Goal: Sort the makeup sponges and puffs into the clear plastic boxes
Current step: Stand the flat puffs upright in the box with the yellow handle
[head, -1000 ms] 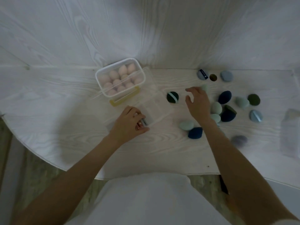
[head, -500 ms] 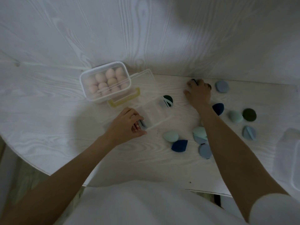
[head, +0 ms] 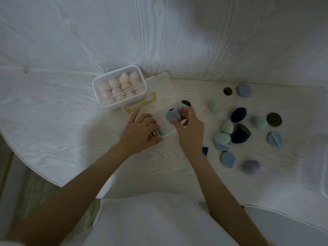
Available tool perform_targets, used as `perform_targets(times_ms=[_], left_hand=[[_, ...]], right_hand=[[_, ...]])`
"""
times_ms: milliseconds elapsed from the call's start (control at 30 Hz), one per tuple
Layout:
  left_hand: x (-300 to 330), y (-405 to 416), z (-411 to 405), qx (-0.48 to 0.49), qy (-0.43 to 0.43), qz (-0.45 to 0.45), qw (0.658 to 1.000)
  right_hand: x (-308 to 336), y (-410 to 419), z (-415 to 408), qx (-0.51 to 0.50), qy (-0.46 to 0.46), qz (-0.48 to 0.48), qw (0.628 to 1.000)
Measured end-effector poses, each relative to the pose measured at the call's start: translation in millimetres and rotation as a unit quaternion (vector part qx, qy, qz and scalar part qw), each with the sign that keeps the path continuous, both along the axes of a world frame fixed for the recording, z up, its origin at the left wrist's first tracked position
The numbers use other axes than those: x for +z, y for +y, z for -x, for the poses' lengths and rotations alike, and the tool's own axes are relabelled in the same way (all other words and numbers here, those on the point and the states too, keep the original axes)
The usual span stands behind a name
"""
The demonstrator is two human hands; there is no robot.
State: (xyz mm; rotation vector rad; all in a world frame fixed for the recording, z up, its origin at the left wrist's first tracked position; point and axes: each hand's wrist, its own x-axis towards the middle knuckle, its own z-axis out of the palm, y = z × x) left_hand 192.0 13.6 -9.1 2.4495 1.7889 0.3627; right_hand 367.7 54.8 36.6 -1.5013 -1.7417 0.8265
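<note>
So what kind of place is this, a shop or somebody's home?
Probably a home, though nothing settles it: a white wood-grain table pushed against matching white panelling, wood-look flooring below, and loose makeup sponges being sorted by hand into a small clear box. No shelving or signage shows.

The person wears a plain white top (head: 156,221), both forearms bare below short sleeves.

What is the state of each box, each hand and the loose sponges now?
Pink-sponge box: closed, full of pink sponges.
Open box: lid back, held at its near corner.
Left hand: grips the open box.
Right hand: pinches a blue puff over the open box.
Loose sponges: lying on the table, not yet sorted.
</note>
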Motion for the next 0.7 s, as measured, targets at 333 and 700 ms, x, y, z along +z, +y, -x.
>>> perform_targets(times_ms=[333,700], left_hand=[[-0.4,0.2,12.4,-0.034,0.001,-0.008,0.999],[-7.0,-0.6,11.4,-0.014,-0.020,0.002,1.000]], right_hand=[[-44.4,-17.7,36.6,0.012,-0.270,-0.108,0.957],[-50.0,-25.1,24.7,0.034,-0.248,-0.064,0.966]])
